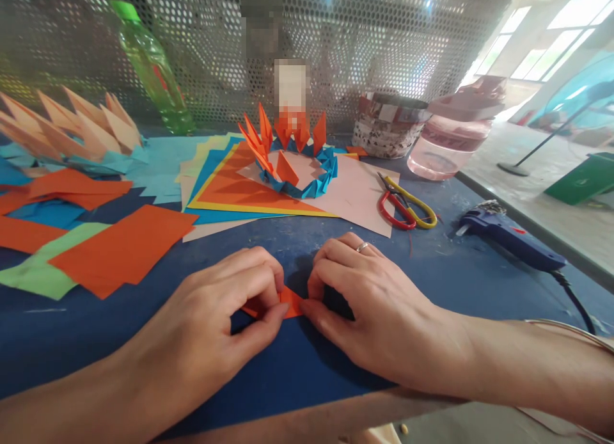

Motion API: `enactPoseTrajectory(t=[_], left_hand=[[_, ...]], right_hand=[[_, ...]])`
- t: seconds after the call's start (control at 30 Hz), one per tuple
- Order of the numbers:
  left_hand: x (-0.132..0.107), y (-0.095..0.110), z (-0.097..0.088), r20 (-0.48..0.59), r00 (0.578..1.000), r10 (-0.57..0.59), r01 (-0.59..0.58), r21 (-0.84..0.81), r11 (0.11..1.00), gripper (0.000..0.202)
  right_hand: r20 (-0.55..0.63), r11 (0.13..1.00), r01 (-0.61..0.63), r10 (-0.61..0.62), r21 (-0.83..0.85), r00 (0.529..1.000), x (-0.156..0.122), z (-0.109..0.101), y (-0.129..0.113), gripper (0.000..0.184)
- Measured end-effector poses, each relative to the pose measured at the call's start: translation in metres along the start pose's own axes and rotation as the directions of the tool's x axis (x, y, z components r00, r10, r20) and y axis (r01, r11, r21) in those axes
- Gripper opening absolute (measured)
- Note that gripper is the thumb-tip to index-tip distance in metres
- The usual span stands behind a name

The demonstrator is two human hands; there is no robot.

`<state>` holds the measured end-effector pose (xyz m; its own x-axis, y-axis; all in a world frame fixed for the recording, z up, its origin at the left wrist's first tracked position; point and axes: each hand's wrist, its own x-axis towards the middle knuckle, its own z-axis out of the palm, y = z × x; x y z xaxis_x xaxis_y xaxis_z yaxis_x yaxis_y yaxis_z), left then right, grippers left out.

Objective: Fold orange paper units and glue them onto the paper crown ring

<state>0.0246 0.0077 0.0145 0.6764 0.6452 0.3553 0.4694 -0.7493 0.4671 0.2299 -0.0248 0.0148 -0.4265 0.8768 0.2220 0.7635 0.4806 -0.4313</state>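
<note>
Between my two hands, close to the table's front edge, is a small folded piece of orange paper [291, 303]. My left hand [235, 300] pinches its left part, with thumb and forefinger closed on it and much of the paper hidden beneath. The thumb and bent fingers of my right hand [357, 293], which wears a ring, grip the right corner. Straight ahead stands a ring of folded blue paper pieces [319, 187] with pointed orange paper pieces [265, 132] rising from part of it. It rests on a stack of coloured paper sheets [230, 185].
Red-and-yellow-handled scissors [407, 204] and a blue glue gun [513, 236] lie to the right. Behind them stand a paper-covered tub [388, 127] and a pink bottle [453, 134]. Orange sheets [127, 249], a peach folded-paper piece [71, 127] and a green bottle [151, 66] are at left.
</note>
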Motion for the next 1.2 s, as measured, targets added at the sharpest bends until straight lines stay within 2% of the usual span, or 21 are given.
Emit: enactPoseTrajectory(t=[0.17, 0.27, 0.43, 0.63, 0.77, 0.9, 1.03, 1.2], left_hand=[[-0.002, -0.001, -0.001, 0.012, 1.000, -0.002, 0.002, 0.023, 1.000, 0.019], [-0.003, -0.002, 0.000, -0.032, 0.999, 0.003, -0.001, 0.048, 0.999, 0.008], [-0.006, -0.003, 0.003, -0.080, 0.996, 0.042, -0.032, 0.117, 0.993, 0.023], [-0.006, -0.006, -0.002, -0.010, 1.000, -0.011, 0.012, 0.090, 0.996, 0.027], [-0.008, 0.000, -0.002, -0.054, 0.998, 0.031, -0.026, 0.096, 0.995, 0.018], [-0.009, 0.005, -0.001, -0.063, 0.998, 0.009, 0.000, 0.136, 0.991, 0.013], [-0.008, 0.001, 0.000, -0.037, 0.997, 0.064, -0.059, 0.123, 0.991, 0.010], [-0.011, -0.001, 0.001, -0.062, 0.993, 0.096, -0.083, 0.176, 0.981, 0.009]], right_hand=[[0.016, 0.999, -0.043, 0.043, 0.011, 0.999, 0.002, -0.002, 0.000, 0.009], [0.012, 0.998, -0.060, 0.059, 0.021, 0.998, 0.002, -0.003, 0.000, 0.008], [0.028, 0.997, -0.065, 0.064, 0.036, 0.998, 0.000, -0.002, 0.001, 0.009], [0.044, 0.997, -0.071, 0.069, 0.039, 0.997, 0.001, -0.003, 0.002, 0.008], [0.043, 0.997, -0.062, 0.060, 0.043, 0.997, 0.001, -0.003, 0.002, 0.008], [0.032, 0.997, -0.056, 0.055, 0.048, 0.998, 0.001, -0.002, 0.002, 0.007], [0.028, 0.998, -0.053, 0.052, 0.041, 0.998, 0.001, -0.002, 0.002, 0.007], [0.031, 0.998, -0.049, 0.048, 0.031, 0.998, 0.001, -0.002, 0.003, 0.008]])
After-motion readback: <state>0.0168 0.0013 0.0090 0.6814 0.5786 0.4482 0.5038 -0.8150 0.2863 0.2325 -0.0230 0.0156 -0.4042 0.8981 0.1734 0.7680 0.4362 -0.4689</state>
